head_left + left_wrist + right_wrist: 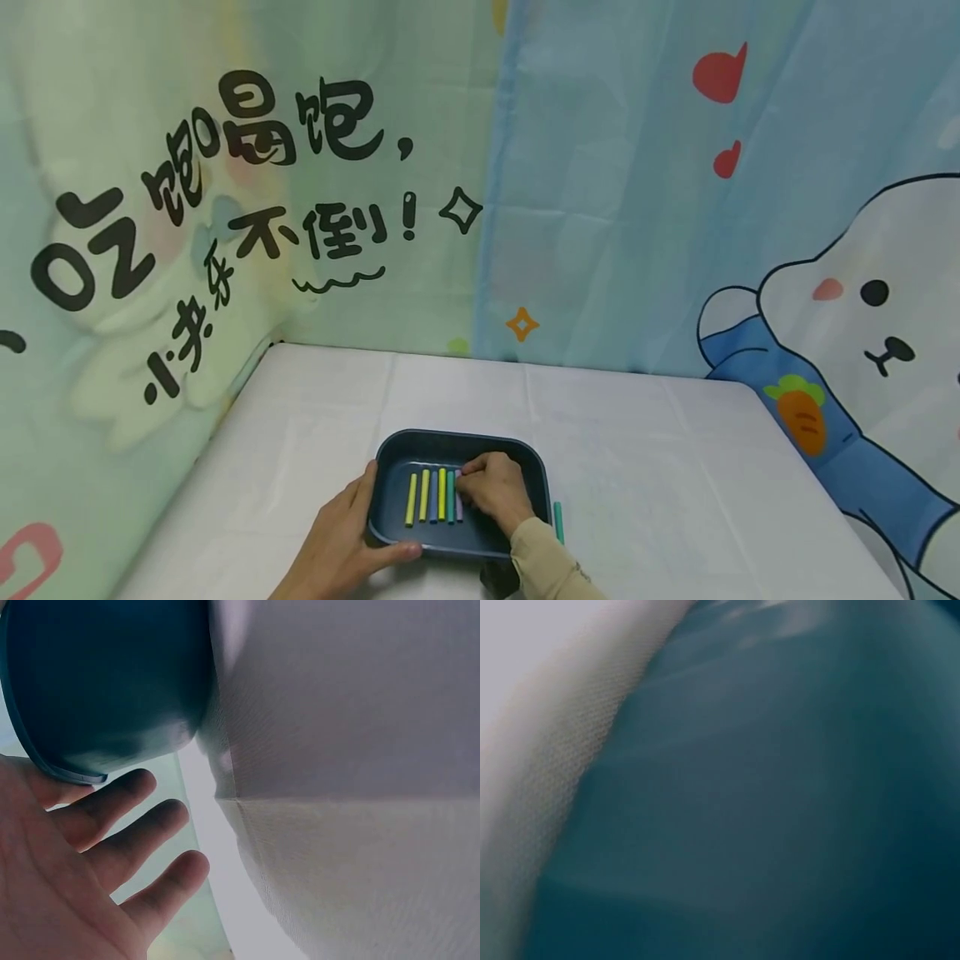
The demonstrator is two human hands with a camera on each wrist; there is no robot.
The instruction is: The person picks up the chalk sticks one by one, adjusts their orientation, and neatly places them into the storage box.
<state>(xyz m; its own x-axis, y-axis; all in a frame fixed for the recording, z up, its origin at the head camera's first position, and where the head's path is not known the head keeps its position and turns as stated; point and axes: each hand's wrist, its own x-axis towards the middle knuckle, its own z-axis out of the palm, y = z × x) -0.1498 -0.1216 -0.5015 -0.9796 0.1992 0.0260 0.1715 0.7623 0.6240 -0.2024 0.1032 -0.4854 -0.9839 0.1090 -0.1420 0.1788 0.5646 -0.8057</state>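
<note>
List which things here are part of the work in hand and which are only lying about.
In use:
- dark blue tray, steadied at its near left corner by the left hand
- coloured sticks lined up side by side inside the tray
- right hand, fingers curled at the right end of that row

Lying about:
- teal stick on the white tablecloth, right of the tray
- cartoon curtains behind

— Inspector: what is worn?
— Both hands bare; right hand (492, 490) has a beige long sleeve (543, 560) to the wrist; left hand (341, 542) shows no sleeve
</note>
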